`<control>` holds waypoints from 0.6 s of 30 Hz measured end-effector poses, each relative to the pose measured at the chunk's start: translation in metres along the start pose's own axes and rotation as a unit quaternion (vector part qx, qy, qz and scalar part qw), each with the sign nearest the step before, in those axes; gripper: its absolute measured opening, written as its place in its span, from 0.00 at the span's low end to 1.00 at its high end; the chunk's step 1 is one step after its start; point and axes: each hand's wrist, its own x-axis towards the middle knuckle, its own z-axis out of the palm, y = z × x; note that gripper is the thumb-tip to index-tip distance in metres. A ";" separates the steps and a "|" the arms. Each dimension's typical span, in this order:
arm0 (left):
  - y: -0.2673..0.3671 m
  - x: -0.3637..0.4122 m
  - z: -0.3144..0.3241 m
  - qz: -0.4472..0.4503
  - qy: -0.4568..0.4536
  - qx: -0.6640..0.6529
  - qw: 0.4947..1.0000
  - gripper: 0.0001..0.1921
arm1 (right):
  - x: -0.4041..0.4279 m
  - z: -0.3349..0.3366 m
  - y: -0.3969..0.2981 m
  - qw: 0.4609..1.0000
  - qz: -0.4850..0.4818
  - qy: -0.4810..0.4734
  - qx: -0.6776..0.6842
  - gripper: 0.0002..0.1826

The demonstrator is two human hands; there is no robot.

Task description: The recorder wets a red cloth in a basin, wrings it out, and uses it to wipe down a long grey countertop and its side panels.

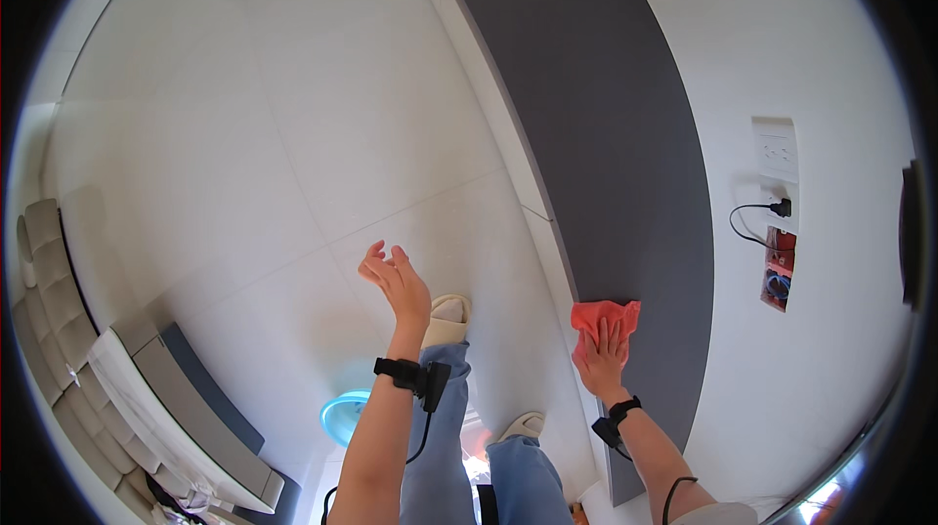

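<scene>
My right hand presses flat on a red cloth, fingers spread across it. The cloth lies on the dark grey top of a long low cabinet, by its front edge. My left hand hangs in the air above the tiled floor, fingers loosely curled and apart, with nothing in it. Both wrists carry black straps with small devices and cables.
A blue plastic basin stands on the floor beside my legs. At the left are a low table and a tufted beige sofa. On the right wall, a black plug sits in a socket above an open wiring recess.
</scene>
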 end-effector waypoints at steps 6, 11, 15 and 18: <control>-0.009 -0.017 -0.005 0.016 -0.029 0.034 0.999 0.18 | 0.160 -0.058 -0.047 0.985 0.000 0.175 0.015 0.29; -0.024 -0.024 0.003 0.095 -0.035 0.081 0.992 0.17 | 0.277 -0.106 -0.060 0.963 -0.071 0.259 -0.035 0.28; -0.016 -0.032 0.006 0.109 -0.049 0.087 0.989 0.18 | 0.260 -0.102 -0.057 0.947 -0.093 0.307 -0.015 0.29; -0.020 -0.042 0.011 0.117 -0.063 0.096 0.986 0.19 | 0.191 -0.073 -0.053 0.961 -0.101 0.257 0.010 0.26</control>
